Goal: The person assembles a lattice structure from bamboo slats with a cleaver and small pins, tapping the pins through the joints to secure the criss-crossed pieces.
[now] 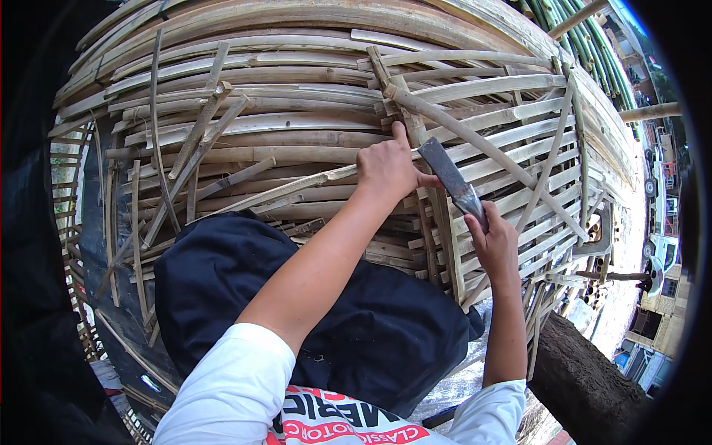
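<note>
My left hand (387, 165) is closed around a long, thin bamboo strip (297, 184), which runs from beside my lap to the right, under the hand. Its thumb points toward the blade. In my right hand (495, 241) is a broad flat-bladed knife (449, 172) with a squared tip; the fingers wrap its handle, mostly hidden. The blade slants up and left, its tip just right of my left hand, over a woven bamboo panel (512, 163) of slats and crosspieces. Whether the blade touches the strip I cannot tell.
Long split bamboo slats (245, 141) are stacked ahead and to the left. A diagonal bamboo pole (475, 141) crosses the panel. Dark cloth (311, 311) covers my lap. At the lower right stands a thick trunk (586, 374); green bamboo poles (575, 44) lie at the far right.
</note>
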`<state>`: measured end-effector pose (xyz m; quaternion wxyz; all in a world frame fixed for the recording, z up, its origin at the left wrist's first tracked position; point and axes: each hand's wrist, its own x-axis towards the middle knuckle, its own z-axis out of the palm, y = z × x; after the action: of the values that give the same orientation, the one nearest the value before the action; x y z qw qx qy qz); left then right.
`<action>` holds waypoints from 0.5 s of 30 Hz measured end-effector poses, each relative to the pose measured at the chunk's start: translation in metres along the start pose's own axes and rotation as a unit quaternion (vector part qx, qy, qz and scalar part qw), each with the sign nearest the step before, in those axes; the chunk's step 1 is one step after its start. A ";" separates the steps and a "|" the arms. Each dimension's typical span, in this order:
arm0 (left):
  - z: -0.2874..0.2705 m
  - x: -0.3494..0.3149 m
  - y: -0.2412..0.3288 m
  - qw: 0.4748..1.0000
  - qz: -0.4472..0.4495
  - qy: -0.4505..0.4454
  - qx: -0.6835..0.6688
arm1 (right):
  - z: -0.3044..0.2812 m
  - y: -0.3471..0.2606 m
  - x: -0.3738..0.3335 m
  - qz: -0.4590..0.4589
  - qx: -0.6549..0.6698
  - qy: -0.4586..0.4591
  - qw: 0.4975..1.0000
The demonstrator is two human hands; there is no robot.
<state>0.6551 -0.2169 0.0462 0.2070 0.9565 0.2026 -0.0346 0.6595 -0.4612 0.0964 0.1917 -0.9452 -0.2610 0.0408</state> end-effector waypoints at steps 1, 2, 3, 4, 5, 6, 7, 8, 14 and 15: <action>0.000 -0.001 0.000 1.000 0.002 0.009 0.002 | 0.000 0.000 0.002 0.010 0.004 -0.009 1.000; 0.000 -0.001 0.000 1.000 0.001 0.008 0.003 | 0.000 0.000 0.003 0.021 0.007 -0.017 1.000; -0.010 -0.003 0.001 0.999 -0.004 -0.028 -0.017 | 0.001 0.002 0.002 0.006 0.015 -0.003 1.000; -0.015 -0.004 0.002 0.997 -0.008 -0.063 -0.037 | 0.001 0.004 0.001 0.007 0.016 -0.003 1.000; -0.013 -0.003 0.003 0.997 -0.008 -0.064 -0.036 | 0.000 0.004 -0.001 0.003 0.029 0.010 1.000; -0.013 -0.004 0.003 0.998 -0.008 -0.057 -0.031 | -0.001 0.003 -0.001 -0.002 0.043 0.023 0.999; -0.013 -0.004 0.003 0.998 -0.007 -0.050 -0.025 | -0.003 0.002 0.001 -0.003 0.046 0.022 0.999; -0.014 -0.004 0.002 0.998 -0.008 -0.051 -0.023 | -0.007 0.000 0.005 0.006 0.015 -0.003 1.000; -0.011 -0.003 0.001 0.998 -0.005 -0.058 -0.031 | -0.010 0.005 0.004 -0.008 -0.002 -0.001 1.000; -0.008 -0.002 0.001 0.999 -0.004 -0.032 -0.020 | -0.012 0.004 0.005 0.009 -0.040 -0.031 0.999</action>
<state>0.6539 -0.2152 0.0542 0.2324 0.9498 0.2001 -0.0617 0.6679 -0.4660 0.1057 0.1450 -0.9527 -0.2600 0.0617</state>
